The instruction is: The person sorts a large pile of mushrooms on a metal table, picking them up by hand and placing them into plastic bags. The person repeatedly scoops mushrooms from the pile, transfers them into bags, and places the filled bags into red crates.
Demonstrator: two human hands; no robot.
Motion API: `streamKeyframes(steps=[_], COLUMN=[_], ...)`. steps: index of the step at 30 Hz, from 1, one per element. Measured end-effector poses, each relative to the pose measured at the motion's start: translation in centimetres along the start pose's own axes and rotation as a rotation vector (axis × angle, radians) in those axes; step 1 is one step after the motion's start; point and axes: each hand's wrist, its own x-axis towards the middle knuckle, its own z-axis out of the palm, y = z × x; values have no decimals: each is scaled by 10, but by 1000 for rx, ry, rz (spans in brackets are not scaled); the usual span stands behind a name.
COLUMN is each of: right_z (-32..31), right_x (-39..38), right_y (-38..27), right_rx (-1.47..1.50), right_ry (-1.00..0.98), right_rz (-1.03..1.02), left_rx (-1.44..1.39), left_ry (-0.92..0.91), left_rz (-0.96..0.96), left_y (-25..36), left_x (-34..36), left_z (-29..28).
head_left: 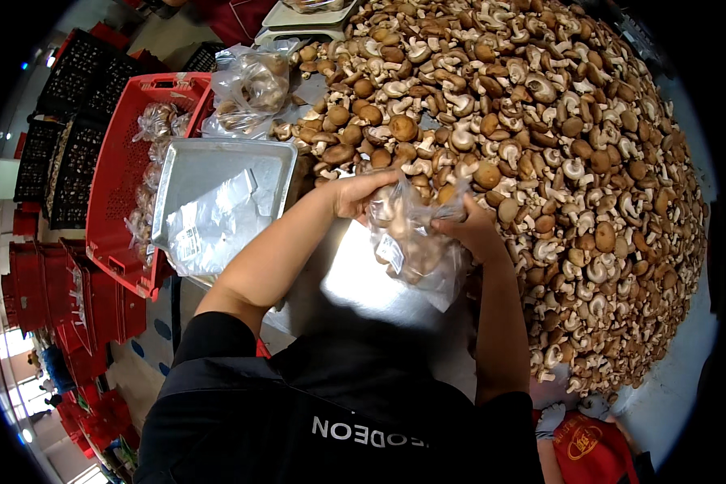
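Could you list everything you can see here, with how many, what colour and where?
Mushrooms: too many to count, brown and cream, heaped centre to right
Held bag: one, clear, in both hands, mushrooms inside
Tray: one, silver, left of the hands
Flat bags: several, clear, on the tray
Red crate: one, left of the tray
Filled bags: several, clear, in that crate
Black crates: several, upper left
Other red crates: several, lower left
Co-worker: one, red garment, lower right
Left hand: one, bare, centre
Right hand: one, bare, right of centre
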Motion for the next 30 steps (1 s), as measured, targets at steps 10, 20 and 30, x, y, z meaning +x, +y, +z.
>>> streamKeyframes(steps=[10,20,30], right_z=[25,132,109], right_x=[-39,-130,-166], right_y=[33,55,69], right_rx=[185,-408,-841], right_ry=[-143,-163,89], right_rz=[-336,-531,-681], left_rx=[-42,347,-465], left_ry=[-68,490,671], left_rz=[241,426,771], left_y=[-41,-168,-154], left_x=[-60,-147,-110], left_z=[42,93,99])
